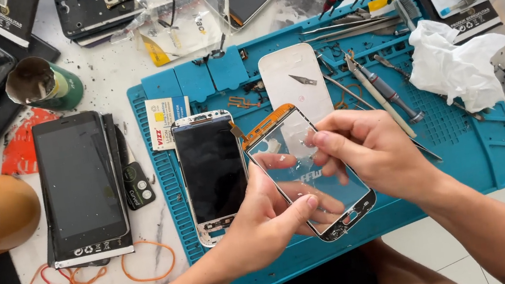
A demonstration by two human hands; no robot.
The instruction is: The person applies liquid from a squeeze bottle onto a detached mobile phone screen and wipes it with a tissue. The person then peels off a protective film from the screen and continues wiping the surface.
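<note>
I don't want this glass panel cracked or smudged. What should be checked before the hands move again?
1. Left hand supports the glass panel from beneath, thumb on top: ok.
2. Right hand fingers pinch the panel's upper right edge: ok.
3. Panel held above the blue mat, not pressed on tools: ok.
4. Phone body lies flat on the mat beside it: ok.
5. Panel free of fingerprints or dust: cannot tell.
6. Screwdriver lies near the right hand: not ok.

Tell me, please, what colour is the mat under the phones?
The work mat is blue, seen in the head view.
</note>
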